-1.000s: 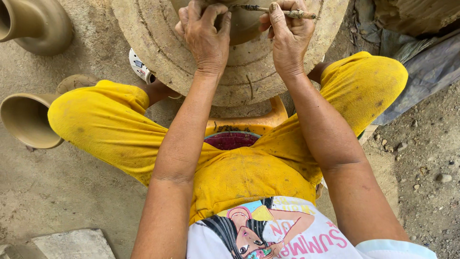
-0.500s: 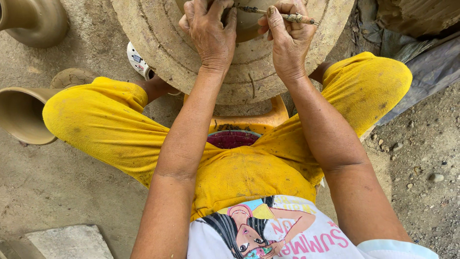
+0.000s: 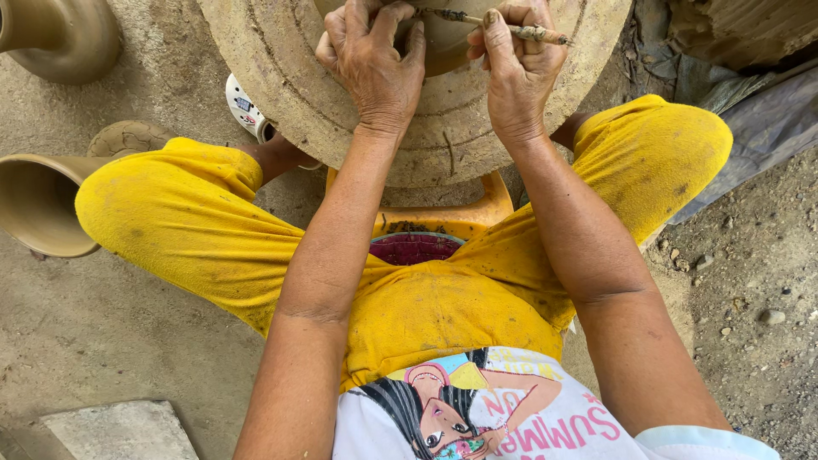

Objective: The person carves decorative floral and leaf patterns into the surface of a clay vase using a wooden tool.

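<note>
Wheel: a round, clay-caked potter's wheel point(image 3: 281, 94) sat at the far side, between the person's knees.
Clay piece: a wet brown clay form point(image 3: 447, 47) stood at the wheel's centre, only its near rim in view.
Left hand: the left hand point(image 3: 372, 60) lay curled over the clay's near edge, its grip closed loosely against the rim.
Right hand: the right hand point(image 3: 515, 68) pinched a thin stick tool point(image 3: 503, 27), grip shut on it, the tip pointing left onto the clay.
Surroundings: yellow trousers point(image 3: 204, 230), an orange stool point(image 3: 443, 217), and two unfired clay vessels point(image 3: 43, 204) on the dirt floor at the left.
Risk: pressing the stick too hard could probably gouge or tear the soft wall; uneven left-hand support might push the form off centre.
</note>
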